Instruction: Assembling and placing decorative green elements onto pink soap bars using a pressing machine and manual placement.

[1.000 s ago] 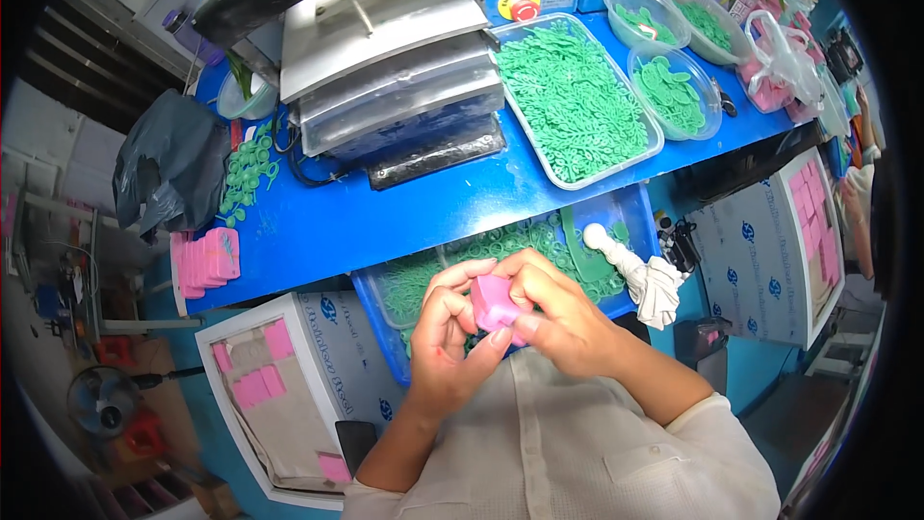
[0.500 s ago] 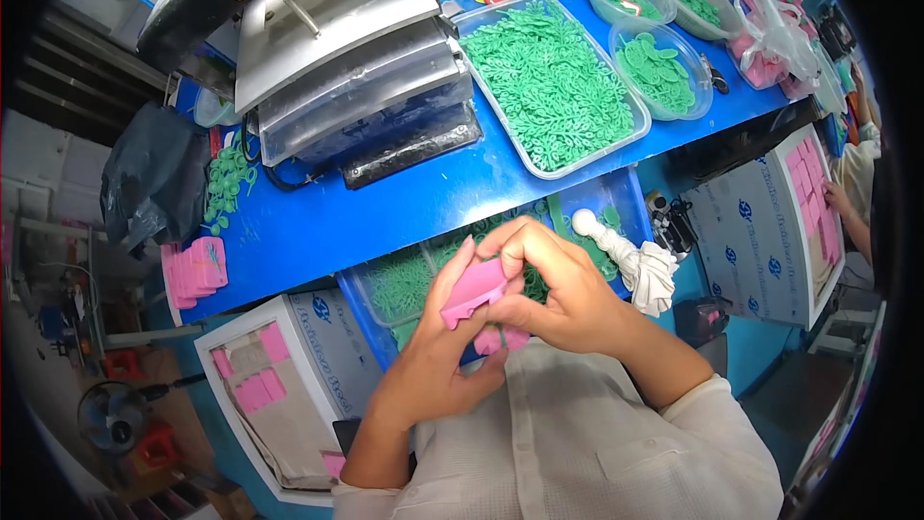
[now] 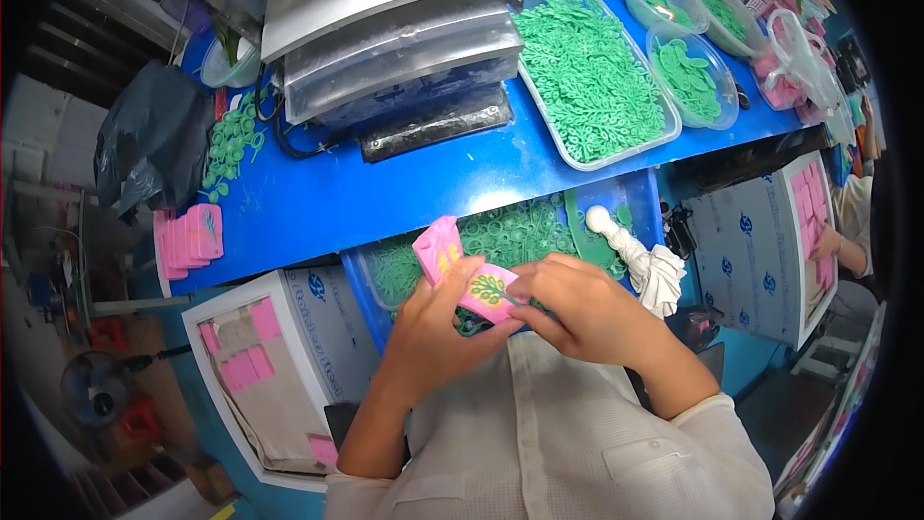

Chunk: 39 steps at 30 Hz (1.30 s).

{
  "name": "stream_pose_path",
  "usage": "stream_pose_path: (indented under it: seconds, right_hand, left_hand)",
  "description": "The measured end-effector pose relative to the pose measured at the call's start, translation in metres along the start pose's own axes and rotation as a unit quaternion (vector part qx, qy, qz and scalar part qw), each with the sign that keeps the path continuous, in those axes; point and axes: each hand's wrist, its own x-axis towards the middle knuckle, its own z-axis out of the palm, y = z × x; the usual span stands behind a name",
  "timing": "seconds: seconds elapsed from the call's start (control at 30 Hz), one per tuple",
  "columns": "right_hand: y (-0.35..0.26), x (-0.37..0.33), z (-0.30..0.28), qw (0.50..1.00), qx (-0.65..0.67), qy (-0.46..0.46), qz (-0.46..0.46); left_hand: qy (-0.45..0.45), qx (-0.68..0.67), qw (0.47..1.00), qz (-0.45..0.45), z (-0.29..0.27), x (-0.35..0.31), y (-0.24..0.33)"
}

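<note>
Bright blue tabletop point(image 3: 404, 193) is stretching across the upper half of the frame, and a grey metal press with stacked plates point(image 3: 404, 53) is standing on it, left of centre. To its right, a clear rectangular plastic tray point(image 3: 612, 163) is holding a heap of small green leafy pieces, with a clear round plastic bowl point(image 3: 724, 114) of green pieces sitting just beside it. At the left, a crumpled black plastic bag point(image 3: 149, 140) is lying near a stack of flat pink pieces point(image 3: 191, 239). Below the table's front edge, a blue plastic bin point(image 3: 647, 202) is holding more green pieces, and a bunched white cloth point(image 3: 657, 274) is lying at its right side.

At the centre of the frame, your left hand point(image 3: 433, 342) is gripping a narrow pink piece with yellow marks point(image 3: 436, 246) and, to its lower right, a pink slab with a yellow-edged leaf pattern point(image 3: 478, 305). Green leafy sprig point(image 3: 488, 288) is lying on that slab. Your right hand point(image 3: 592, 313) is bringing thumb and forefinger to the slab's right edge, by the sprig's stem; you cannot tell which they are pinching.
</note>
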Motion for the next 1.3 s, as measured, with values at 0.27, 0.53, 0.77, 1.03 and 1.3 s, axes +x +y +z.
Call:
stream_pose_path:
  seconds: [0.27,0.53,0.77,1.03,1.3]
  right_hand:
    - [0.001,-0.003,0.007,0.964,-0.241,-0.004,-0.110]
    - [0.000,0.007,-0.001,0.977,-0.180,0.051,-0.101]
    - [0.001,0.005,-0.002,0.890,0.384,0.107,0.222]
    - [-0.004,0.005,0.012,0.878,0.392,-0.001,0.276]
    - [-0.001,0.004,0.013,0.910,0.329,0.001,0.252]
  left_hand:
    - [0.021,0.008,1.000,-0.008,0.004,-0.007,-0.007]
    - [0.044,0.068,0.996,0.022,0.005,-0.015,-0.013]
    - [0.086,-0.420,0.884,-0.187,-0.002,-0.018,-0.028]
    - [0.106,-0.486,0.864,-0.073,0.011,0.000,0.005]
    - [0.136,-0.424,0.889,-0.106,0.017,-0.003,-0.005]
